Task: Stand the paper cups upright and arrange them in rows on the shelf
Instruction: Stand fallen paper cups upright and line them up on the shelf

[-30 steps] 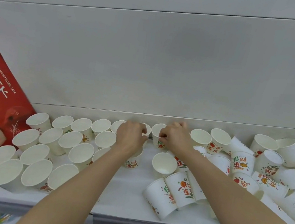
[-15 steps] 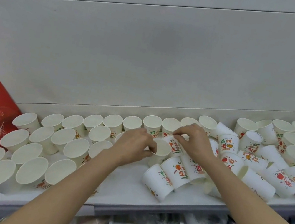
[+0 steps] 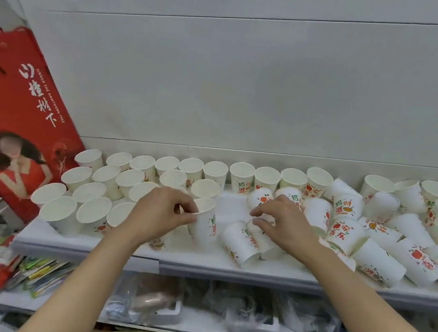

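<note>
Head view
My left hand [image 3: 159, 213]: pinching the rim of one paper cup [image 3: 204, 225] between thumb and fingers; the cup stands nearly upright, tilted a little, at the right end of the standing group.
My right hand [image 3: 283, 226]: fingers curled down over a cup lying on its side [image 3: 265, 238]; I cannot tell whether I grip it or only touch it.
Standing cups [image 3: 99, 183]: upright in rows on the left part of the shelf [image 3: 139, 252], with one row along the back wall.
Fallen cups [image 3: 389, 252]: heaped on their sides on the right part of the shelf, printed sides showing.
Red bag [image 3: 9, 113]: leaning at the shelf's left end.
Lower shelf [image 3: 185, 322]: packets and plastic-wrapped goods.
</note>
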Motion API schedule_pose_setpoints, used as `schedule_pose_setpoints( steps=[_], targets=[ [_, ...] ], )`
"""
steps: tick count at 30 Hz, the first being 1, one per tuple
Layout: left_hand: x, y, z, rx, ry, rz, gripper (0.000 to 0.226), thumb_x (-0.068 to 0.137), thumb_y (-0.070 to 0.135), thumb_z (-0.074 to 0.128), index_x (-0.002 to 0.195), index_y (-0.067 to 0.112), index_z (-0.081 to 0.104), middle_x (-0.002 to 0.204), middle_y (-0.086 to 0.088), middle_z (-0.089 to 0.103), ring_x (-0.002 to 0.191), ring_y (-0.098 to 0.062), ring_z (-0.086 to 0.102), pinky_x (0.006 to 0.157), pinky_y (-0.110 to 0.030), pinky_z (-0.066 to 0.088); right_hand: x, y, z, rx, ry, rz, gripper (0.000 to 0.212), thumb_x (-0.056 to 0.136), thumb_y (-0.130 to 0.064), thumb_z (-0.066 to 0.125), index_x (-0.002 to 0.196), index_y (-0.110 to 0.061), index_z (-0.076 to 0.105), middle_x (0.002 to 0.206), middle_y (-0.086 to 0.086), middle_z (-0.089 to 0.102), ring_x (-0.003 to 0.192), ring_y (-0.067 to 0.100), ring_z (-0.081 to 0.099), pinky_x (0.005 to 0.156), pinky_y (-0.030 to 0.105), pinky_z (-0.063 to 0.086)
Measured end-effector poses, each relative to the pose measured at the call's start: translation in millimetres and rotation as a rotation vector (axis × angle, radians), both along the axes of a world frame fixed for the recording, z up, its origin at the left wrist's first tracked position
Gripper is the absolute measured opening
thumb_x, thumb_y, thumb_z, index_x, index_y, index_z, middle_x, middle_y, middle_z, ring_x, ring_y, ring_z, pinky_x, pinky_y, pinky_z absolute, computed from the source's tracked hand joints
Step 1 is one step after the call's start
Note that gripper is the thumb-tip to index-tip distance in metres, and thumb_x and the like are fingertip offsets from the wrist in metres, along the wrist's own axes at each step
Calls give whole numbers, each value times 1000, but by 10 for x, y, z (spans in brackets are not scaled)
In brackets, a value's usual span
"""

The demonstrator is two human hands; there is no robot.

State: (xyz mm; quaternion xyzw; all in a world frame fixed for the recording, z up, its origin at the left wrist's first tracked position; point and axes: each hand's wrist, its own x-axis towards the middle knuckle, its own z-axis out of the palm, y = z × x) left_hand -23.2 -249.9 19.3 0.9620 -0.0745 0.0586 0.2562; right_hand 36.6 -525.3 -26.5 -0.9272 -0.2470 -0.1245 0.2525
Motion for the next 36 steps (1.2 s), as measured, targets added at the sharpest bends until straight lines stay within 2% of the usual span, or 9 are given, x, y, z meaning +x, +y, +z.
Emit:
schedule_pose_setpoints(
  steps=[2,5,11,14,18,20,25,30,36],
  targets=[
    [-41,-46,-102,140,7,69,3,83,35,70,82,35,72,81,21,66,76,-2,57,69,-28,50,-35,-82,-43,-24,-52,-62,16,83,-28,69,99,-25,72,100,-9,69,95,13,49,80,29,38],
    [-68,-147,-251,293,19,175,8,86,38,64,86,34,71,87,14,68,87,-10,60,67,-29,49,-123,-242,-100,-81,-114,-110,15,83,-29,69,96,-22,72,100,-4,70,95,21,52,81,35,39],
    [-10,-636,-240,271,-144,143,35,86,52,63,115,33,67,113,11,65,102,-14,56,76,-30,44,-237,-337,-175,-139,-25,-142,25,90,-37,58,112,-26,66,121,-6,61,109,16,49,89,32,39],
    [116,-999,-225,356,3,134,43,89,55,57,120,27,65,118,4,66,107,-19,58,81,-34,50,-261,-292,-182,-127,-18,-126,30,91,-37,57,117,-24,63,123,-4,59,109,18,49,89,32,38],
    [245,-1150,-317,311,199,192,43,85,48,65,120,23,64,119,2,66,107,-19,60,81,-33,51,-270,-226,-128,-187,-10,-62,37,91,-39,55,126,-26,55,132,-5,53,116,18,45,97,35,38],
    [263,-1129,-319,200,214,213,42,79,44,72,115,24,68,115,6,68,103,-16,62,76,-31,51,-244,-206,-78,-232,39,-28,42,91,-41,54,131,-28,49,138,-7,48,121,17,42,99,36,37],
    [370,-986,-151,35,167,209,13,75,32,78,86,27,74,89,9,71,86,-13,65,64,-25,45,-111,-180,20,-285,217,31,54,90,-42,54,140,-27,38,145,-8,36,126,17,41,94,36,43],
    [631,-943,-30,107,50,215,8,79,26,68,86,24,72,84,7,71,81,-17,65,61,-25,43,22,-125,-4,-284,284,-1,65,87,-42,57,144,-29,28,148,-10,29,121,19,47,92,39,46],
    [1020,-958,-172,294,68,138,11,85,24,62,92,26,71,96,-1,70,94,-24,64,64,-27,39,82,-84,-49,-161,282,-77,68,75,-35,71,136,-26,41,134,-6,40,111,19,50,86,36,47]
  ],
)
